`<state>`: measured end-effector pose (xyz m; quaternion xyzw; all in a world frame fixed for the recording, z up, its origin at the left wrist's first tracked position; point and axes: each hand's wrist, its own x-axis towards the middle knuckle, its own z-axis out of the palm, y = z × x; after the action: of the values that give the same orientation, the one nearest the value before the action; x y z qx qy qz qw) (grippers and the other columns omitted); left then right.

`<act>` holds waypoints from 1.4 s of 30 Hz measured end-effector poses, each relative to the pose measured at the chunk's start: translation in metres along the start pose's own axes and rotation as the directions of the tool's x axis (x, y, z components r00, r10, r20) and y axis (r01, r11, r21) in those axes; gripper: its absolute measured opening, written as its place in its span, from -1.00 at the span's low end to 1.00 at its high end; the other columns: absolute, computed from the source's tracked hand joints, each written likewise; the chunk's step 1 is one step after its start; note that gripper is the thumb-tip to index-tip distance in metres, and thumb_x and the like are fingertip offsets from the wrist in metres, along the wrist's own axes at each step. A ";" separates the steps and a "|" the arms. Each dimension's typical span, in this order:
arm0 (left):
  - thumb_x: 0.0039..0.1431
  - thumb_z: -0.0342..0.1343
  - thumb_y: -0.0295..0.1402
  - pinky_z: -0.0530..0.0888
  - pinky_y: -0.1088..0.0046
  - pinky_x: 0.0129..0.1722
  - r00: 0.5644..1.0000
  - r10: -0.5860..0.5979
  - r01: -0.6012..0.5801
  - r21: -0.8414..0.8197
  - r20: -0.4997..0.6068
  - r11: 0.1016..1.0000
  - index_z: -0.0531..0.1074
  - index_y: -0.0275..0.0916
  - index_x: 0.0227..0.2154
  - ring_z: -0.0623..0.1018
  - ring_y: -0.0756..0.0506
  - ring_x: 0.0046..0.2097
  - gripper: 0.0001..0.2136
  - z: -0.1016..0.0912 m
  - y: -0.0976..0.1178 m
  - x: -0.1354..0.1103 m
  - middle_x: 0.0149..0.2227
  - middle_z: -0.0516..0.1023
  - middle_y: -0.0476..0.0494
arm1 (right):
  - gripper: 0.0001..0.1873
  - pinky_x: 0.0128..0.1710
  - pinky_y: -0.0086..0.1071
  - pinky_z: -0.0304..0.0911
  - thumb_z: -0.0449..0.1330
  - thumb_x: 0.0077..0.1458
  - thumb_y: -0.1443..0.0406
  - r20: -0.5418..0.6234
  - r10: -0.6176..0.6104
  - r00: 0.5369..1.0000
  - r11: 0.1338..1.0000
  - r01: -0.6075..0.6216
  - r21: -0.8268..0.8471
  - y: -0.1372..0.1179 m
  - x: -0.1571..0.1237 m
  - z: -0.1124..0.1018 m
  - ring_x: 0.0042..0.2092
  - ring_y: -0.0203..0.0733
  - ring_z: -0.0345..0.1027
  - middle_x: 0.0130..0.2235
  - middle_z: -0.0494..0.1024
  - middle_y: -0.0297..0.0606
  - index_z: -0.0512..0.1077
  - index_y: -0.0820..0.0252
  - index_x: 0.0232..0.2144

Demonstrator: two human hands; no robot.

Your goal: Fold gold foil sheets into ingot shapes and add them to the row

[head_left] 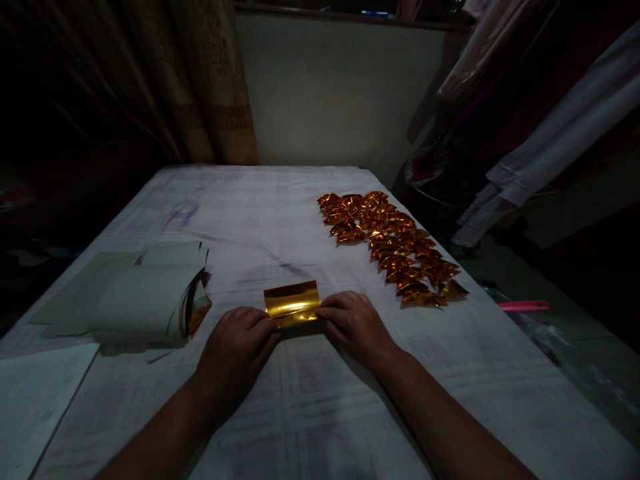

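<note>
Between my two hands is a sheet of shiny gold foil paper [293,301], curved, with its near edge folded over. My left hand [237,347] pinches the sheet's near left corner between thumb and fingers. At the opposite end, my right hand [354,327] grips the right edge in the same way. Folded gold foil pieces [390,243] with pointed ends lie in overlapping rows to the right, beyond my right hand. Left of my left hand rests a stack of pale paper sheets [140,300], bent over, with a gold side showing at its right end.
A pale checked cloth covers the table [240,213]. At the near left lies a white flat sheet [40,393]. A curtain [210,80] hangs behind on the left, and clothes [565,133] hang at the right. A pink handle [524,306] shows beyond the table's right edge.
</note>
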<state>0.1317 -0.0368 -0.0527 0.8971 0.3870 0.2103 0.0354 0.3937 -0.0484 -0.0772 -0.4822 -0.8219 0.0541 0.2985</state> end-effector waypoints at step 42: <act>0.30 0.10 -0.45 0.36 0.18 -0.08 0.987 0.103 -0.077 0.197 -0.125 0.977 0.52 -0.07 -0.15 0.46 -0.21 -0.10 -0.83 0.015 0.014 0.014 -0.11 0.53 -0.16 | -0.91 -0.12 -0.18 0.11 0.20 0.15 0.39 -0.079 0.341 0.937 0.929 -0.349 -0.126 -0.029 0.011 0.015 -0.11 -0.03 0.34 -0.19 0.53 -0.22 0.41 0.10 -0.29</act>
<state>0.1556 -0.0353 -0.0585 0.8967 0.3658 0.2336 -0.0871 0.3598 -0.0515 -0.0735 -0.6397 -0.7175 0.0353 0.2733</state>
